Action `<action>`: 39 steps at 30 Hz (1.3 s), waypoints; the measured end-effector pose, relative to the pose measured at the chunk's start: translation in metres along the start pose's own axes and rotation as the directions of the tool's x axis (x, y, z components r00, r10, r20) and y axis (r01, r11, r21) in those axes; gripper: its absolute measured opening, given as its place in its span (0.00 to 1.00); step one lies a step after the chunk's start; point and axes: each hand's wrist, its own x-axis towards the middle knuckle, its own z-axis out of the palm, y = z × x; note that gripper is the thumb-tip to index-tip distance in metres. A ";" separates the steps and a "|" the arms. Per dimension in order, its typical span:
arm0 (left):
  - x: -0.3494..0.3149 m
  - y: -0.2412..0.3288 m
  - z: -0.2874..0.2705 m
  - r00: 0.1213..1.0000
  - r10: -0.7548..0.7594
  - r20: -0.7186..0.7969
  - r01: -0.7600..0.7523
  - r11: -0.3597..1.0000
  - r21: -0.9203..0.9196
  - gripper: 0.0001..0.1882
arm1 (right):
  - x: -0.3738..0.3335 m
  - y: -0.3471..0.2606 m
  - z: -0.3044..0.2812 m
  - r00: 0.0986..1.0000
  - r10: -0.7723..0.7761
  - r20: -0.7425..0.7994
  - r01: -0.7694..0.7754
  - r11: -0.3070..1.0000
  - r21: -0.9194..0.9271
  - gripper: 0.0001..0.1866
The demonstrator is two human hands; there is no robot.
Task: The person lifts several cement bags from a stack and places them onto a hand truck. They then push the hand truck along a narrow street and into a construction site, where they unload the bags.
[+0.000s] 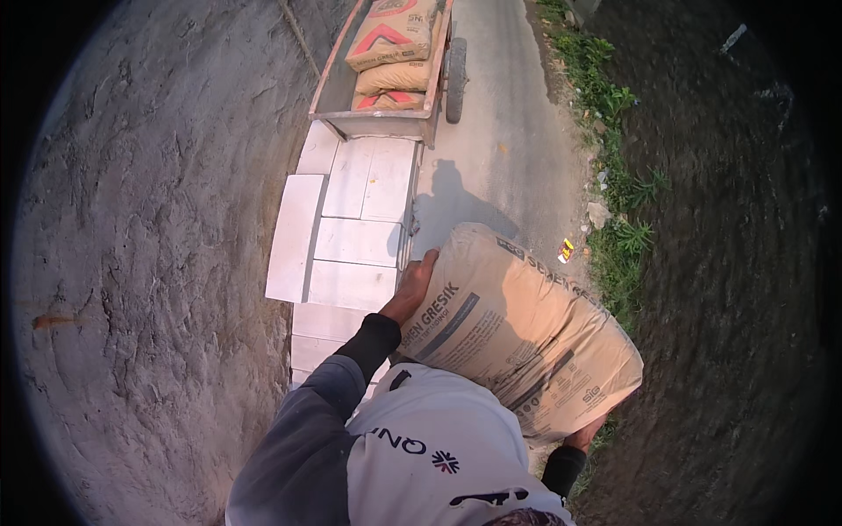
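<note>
A large tan paper cement bag (517, 329) lies tilted in front of my body, its left end higher than its right in the view. My left hand (415, 285) grips its left end, with the fingers partly hidden against the paper. At the opposite, lower right corner, my right hand (586, 435) holds the bag from beneath, most of its fingers out of sight behind it. The bag's near edge rests close to my white shirt front.
Ahead stands a cart (377, 124) carrying several cement bags (390, 44), with a wheel (456, 79) on its right. Pale blocks (355, 241) are stacked along the rough left wall (167, 219). Weeds (623, 228) edge the paved lane (517, 131) beside the dark right wall (728, 263).
</note>
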 end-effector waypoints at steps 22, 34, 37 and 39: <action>0.446 0.179 -0.026 0.955 -0.227 -0.190 0.199 0.967 -0.156 0.45 | 0.421 -0.109 0.403 0.959 0.163 0.232 -0.160 0.987 -0.031 0.26; 0.665 0.285 -0.084 0.845 -0.274 -0.460 0.000 0.860 -0.511 0.41 | 0.642 -0.184 0.710 0.928 0.156 0.339 -0.113 0.983 -0.143 0.25; 0.678 0.348 -0.085 0.793 -0.250 -0.555 -0.061 0.874 -0.481 0.39 | 0.699 -0.183 0.765 0.869 0.150 0.471 0.008 0.948 -0.318 0.26; 0.712 0.351 -0.089 0.771 -0.292 -0.566 -0.060 0.852 -0.521 0.39 | 0.756 -0.172 0.808 0.870 0.208 0.448 -0.059 0.945 -0.323 0.25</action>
